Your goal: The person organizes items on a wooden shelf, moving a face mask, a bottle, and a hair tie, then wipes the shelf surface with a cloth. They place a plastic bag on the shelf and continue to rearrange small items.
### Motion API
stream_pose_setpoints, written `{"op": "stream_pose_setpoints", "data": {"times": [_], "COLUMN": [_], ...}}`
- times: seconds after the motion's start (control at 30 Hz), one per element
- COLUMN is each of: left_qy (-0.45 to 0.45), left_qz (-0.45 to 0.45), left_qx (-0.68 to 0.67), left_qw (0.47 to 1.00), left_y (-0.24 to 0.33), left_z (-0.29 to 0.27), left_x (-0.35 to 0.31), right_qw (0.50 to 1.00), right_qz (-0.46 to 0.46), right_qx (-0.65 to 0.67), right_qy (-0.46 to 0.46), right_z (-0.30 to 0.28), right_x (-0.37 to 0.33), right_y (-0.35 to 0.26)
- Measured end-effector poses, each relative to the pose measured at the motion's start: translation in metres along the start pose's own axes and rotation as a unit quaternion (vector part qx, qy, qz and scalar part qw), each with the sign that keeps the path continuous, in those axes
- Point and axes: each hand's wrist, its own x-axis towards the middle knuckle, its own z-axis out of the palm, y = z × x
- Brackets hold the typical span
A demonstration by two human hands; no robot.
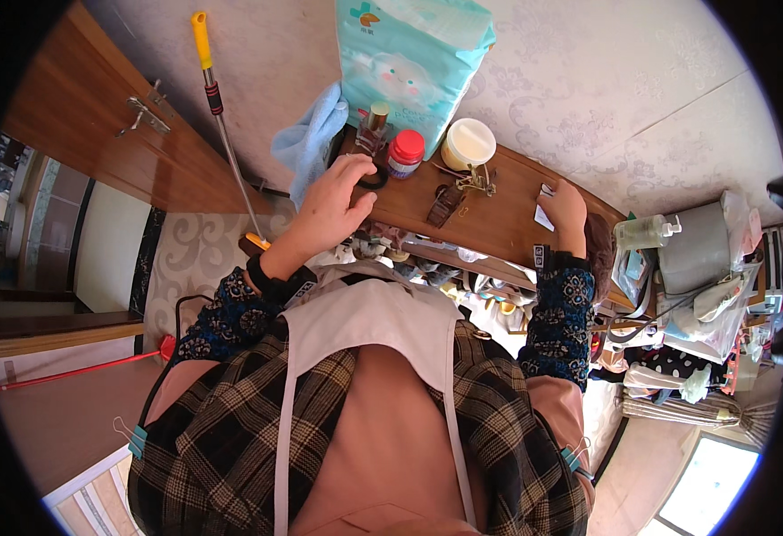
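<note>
My left hand (336, 204) hovers at the left end of a brown wooden cabinet top (515, 201). Its thumb stands apart from the bent fingers, whose tips meet a black round band (375, 178). Toward the right end, my right hand (566, 213) is closed on a small white card-like piece (544, 211), partly hidden by the fingers. Between the hands lie a brown hair claw clip (445, 205) and a gold-coloured metal clip (478, 181). Behind them stand a red-capped jar (406, 154), a white tub (469, 145) and a gold-capped bottle (374, 125).
A large teal soft package (409, 67) leans on the wall. Beside it hangs a light blue cloth (309, 138). Left are a yellow-handled pole (222, 125) and a wooden door (88, 98). A pump bottle (646, 232) and bags crowd the right; shoes fill the shelves below.
</note>
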Motion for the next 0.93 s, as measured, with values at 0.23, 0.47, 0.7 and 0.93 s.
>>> {"op": "stream_pose_setpoints", "data": {"times": [0.23,0.47,0.7,0.93], "left_qy": [0.006,0.026,0.036,0.048], "left_qz": [0.028,0.01,-0.002,0.003], "left_qx": [0.025,-0.02,-0.05,-0.049], "left_qw": [0.999,0.999,0.998,0.998], "left_y": [0.004,0.006,0.005,0.0], "left_z": [-0.004,-0.005,-0.008,-0.015], "left_x": [-0.014,-0.026,-0.025,-0.026], "right_qw": [0.998,0.994,0.995,1.0], "right_qz": [0.016,0.068,0.055,0.002], "right_qx": [-0.047,-0.05,-0.062,-0.025], "right_qy": [-0.04,-0.065,-0.06,0.013], "right_z": [-0.008,-0.011,-0.016,-0.02], "right_x": [-0.001,0.004,0.0,-0.015], "right_y": [-0.015,-0.034,-0.035,-0.002]}}
